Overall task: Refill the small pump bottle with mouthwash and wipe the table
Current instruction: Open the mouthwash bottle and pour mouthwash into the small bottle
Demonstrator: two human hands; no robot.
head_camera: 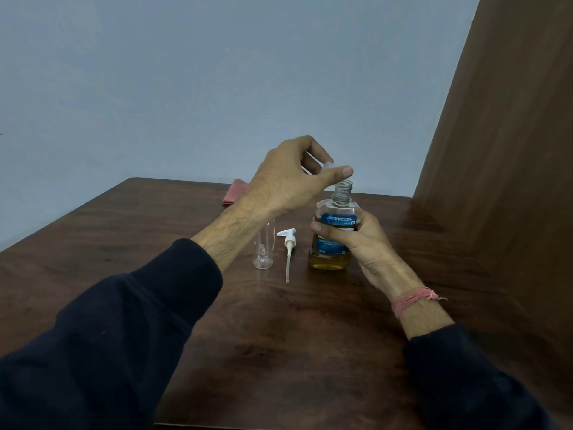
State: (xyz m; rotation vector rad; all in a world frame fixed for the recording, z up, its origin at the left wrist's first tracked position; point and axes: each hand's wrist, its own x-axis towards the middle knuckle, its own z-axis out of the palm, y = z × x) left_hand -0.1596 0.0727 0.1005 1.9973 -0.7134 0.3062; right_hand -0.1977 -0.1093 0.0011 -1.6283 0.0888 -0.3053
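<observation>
On the dark wooden table [279,336], the mouthwash bottle [333,237] served as the fixed mark. It stood upright, amber liquid filling its lower part, its threaded neck uncapped. The right hand [350,237] came in from the near side of the bottle and gripped it around the blue label, fingers curled across the front; a pink thread band [412,301] circled that wrist. Just left of the bottle lay the white pump head [288,243] on its side, its dip tube pointing toward the person. Left of that again stood the small clear pump bottle [263,252], upright, open at the top and partly hidden behind the left forearm. Just above the mouthwash bottle's open neck and a little to its left, the left hand [294,175] pinched the clear cap [328,166] between thumb and fingers. Beyond the bottle and to its left, near the table's far edge, lay a folded pink cloth [235,192].
</observation>
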